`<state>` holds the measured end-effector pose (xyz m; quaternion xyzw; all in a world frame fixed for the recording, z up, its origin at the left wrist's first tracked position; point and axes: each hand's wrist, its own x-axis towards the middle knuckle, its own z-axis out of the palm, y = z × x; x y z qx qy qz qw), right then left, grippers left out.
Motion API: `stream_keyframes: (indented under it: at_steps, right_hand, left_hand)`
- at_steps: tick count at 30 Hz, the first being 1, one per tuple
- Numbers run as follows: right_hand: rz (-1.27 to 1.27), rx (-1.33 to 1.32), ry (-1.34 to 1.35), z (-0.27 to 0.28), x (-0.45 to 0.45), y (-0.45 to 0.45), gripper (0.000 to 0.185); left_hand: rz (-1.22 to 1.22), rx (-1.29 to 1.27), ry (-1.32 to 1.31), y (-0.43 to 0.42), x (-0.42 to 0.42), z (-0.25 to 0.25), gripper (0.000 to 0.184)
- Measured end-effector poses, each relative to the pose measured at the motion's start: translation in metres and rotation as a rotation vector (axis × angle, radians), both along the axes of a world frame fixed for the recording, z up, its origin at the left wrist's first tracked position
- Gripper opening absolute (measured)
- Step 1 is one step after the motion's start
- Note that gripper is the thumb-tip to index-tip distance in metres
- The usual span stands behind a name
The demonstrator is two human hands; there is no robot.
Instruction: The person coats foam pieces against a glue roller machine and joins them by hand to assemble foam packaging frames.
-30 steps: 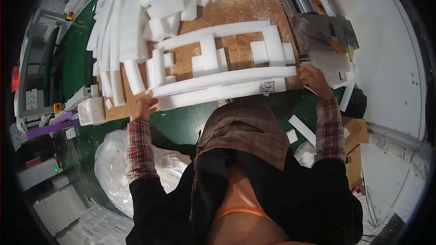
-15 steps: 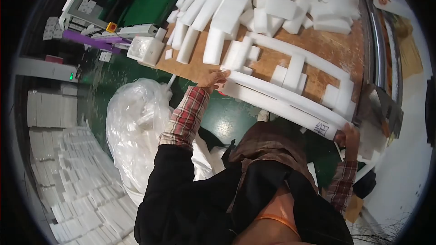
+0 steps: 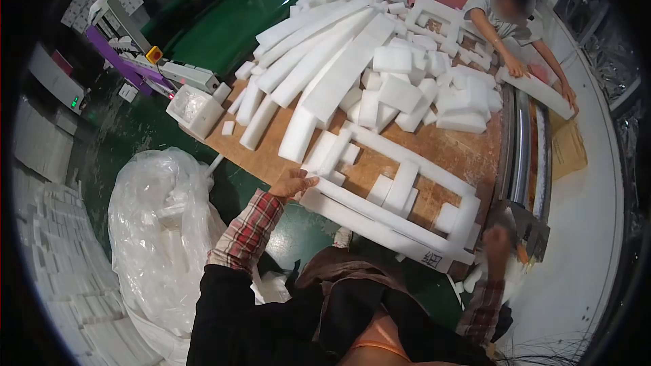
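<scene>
A frame of white foam strips (image 3: 400,207) lies at the wooden table's near edge, with short foam blocks inside it. My left hand (image 3: 293,184) pinches the left end of its near strip, thumb on top. Beyond the strip's right end is my right hand (image 3: 498,237), blurred and apart from the foam, beside a grey metal part (image 3: 525,230); its fingers are smeared. Dark handwritten marks (image 3: 431,257) show on the strip's outer side near the right end.
Long foam strips (image 3: 319,61) and a heap of foam blocks (image 3: 400,88) cover the table (image 3: 271,156) behind. Across it, a person (image 3: 508,20) holds a foam strip (image 3: 539,89) over a metal roller (image 3: 521,142). A plastic bag (image 3: 163,230) stands at the left.
The view has swung, bringing the other person into sight. My right hand has left the strip's right end and moved outward beside the metal part. My left hand still holds the left end.
</scene>
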<state>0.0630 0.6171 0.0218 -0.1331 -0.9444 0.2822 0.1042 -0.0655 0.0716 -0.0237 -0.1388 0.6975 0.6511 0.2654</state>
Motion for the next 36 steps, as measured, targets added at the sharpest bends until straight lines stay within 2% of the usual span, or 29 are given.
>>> stream_keyframes:
  at_steps: [1, 2, 4, 6, 7, 8, 9, 12, 14, 15, 16, 17, 19, 20, 24, 25, 29, 32, 34, 36]
  right_hand:
    - [-0.061, -0.130, 0.196, 0.038, -0.024, -0.027, 0.010]
    - [-0.066, -0.130, 0.198, 0.076, -0.038, -0.054, 0.010]
    - [-0.154, -0.237, 0.592, 0.138, -0.058, -0.109, 0.005]
    - [0.345, -0.481, 1.047, 0.151, -0.073, -0.141, 0.001]
    - [0.556, -0.469, 0.990, 0.153, -0.080, -0.152, 0.004]
    - [0.556, -0.468, 0.984, 0.146, -0.094, -0.165, 0.004]
    - [0.571, -0.400, 0.818, 0.129, -0.111, -0.180, 0.003]
    - [0.595, -0.253, 0.256, 0.075, -0.180, -0.211, 0.013]
    - [0.590, -0.212, 0.216, 0.030, -0.226, -0.206, 0.010]
    - [0.536, -0.078, 0.180, 0.010, -0.248, -0.198, 0.011]
    - [0.480, 0.053, 0.139, -0.004, -0.267, -0.189, 0.018]
    - [0.396, 0.166, 0.064, -0.010, -0.285, -0.186, 0.039]
    - [0.477, 0.235, 0.465, -0.020, -0.322, -0.185, 0.049]
    - [0.477, 0.224, 0.460, -0.023, -0.335, -0.191, 0.049]
    - [0.413, 0.527, 0.545, -0.024, -0.373, -0.203, 0.047]
    - [0.408, 0.527, 0.538, -0.023, -0.372, -0.201, 0.047]
    - [0.583, 0.099, -0.155, -0.006, -0.360, -0.191, 0.038]
    - [0.577, -0.051, -0.243, 0.006, -0.335, -0.184, 0.036]
    - [0.559, -0.181, -0.259, 0.029, -0.328, -0.175, 0.033]
    - [0.492, -0.156, -0.221, 0.054, -0.313, -0.169, 0.030]
  left_hand:
    - [0.012, -0.065, 0.122, -0.003, 0.001, -0.015, 0.031]
    - [0.024, -0.129, 0.247, -0.006, -0.001, -0.032, 0.030]
    - [0.049, -0.252, 0.493, -0.007, -0.005, -0.054, 0.027]
    - [0.122, -0.249, 0.495, -0.001, -0.002, -0.037, 0.026]
    - [0.200, -0.246, 0.500, 0.003, 0.001, -0.021, 0.026]
    - [0.279, -0.242, 0.505, 0.005, 0.003, -0.005, 0.025]
    - [0.363, -0.236, 0.509, 0.007, 0.004, 0.005, 0.024]
    - [0.372, -0.330, 0.543, 0.009, 0.012, 0.014, 0.023]
    - [0.357, -0.435, 0.597, 0.008, 0.008, 0.013, 0.023]
    - [0.360, -0.436, 0.591, 0.004, 0.003, 0.009, 0.023]
    - [0.369, -0.466, 0.586, -0.004, 0.001, 0.004, 0.023]
    - [0.369, -0.498, 0.575, -0.012, 0.002, -0.001, 0.024]
    - [0.363, -0.568, 0.555, -0.025, 0.004, -0.006, 0.025]
    - [0.359, -0.579, 0.549, -0.029, 0.001, -0.005, 0.025]
    - [0.414, -0.479, 0.423, -0.039, -0.019, 0.009, 0.027]
    - [0.406, -0.479, 0.420, -0.036, -0.025, 0.015, 0.027]
    - [0.350, -0.456, 0.466, -0.016, -0.054, 0.034, 0.028]
    - [0.251, -0.424, 0.559, -0.010, -0.081, 0.034, 0.024]
    - [0.147, -0.289, 0.591, 0.012, -0.103, 0.055, 0.019]
    - [-0.005, -0.198, 0.510, 0.034, -0.121, 0.065, 0.019]
